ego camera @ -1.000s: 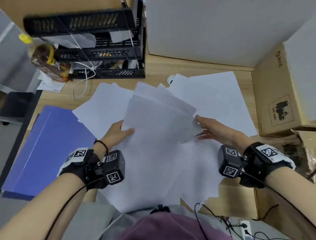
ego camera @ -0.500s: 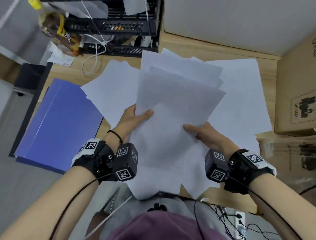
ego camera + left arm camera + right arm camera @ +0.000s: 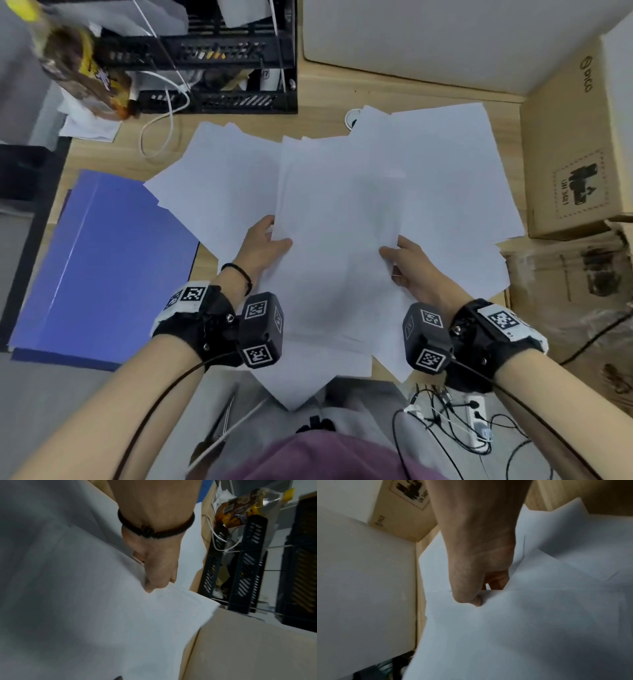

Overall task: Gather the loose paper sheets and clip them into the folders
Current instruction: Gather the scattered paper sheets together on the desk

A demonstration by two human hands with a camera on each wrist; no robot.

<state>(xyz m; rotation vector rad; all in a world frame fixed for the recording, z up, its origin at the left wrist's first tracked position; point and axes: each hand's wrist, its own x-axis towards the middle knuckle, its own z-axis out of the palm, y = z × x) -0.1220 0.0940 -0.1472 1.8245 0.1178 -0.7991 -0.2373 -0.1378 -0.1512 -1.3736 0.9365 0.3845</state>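
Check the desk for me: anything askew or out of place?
Yes. The held stack, pinched between left hand and right hand, is uneven, edges fanned. More loose sheets lie splayed and overlapping on the desk. The blue folders are shut.

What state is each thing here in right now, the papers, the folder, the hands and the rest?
Stack of sheets: held up between both hands, edges uneven.
Loose sheets: spread flat on the desk, overlapping.
Folder: blue, shut, flat at the left desk edge.
Left hand: grips the stack's left edge, thumb on top.
Right hand: grips the stack's right edge, thumb on top.
Box: cardboard, shut, at the right.
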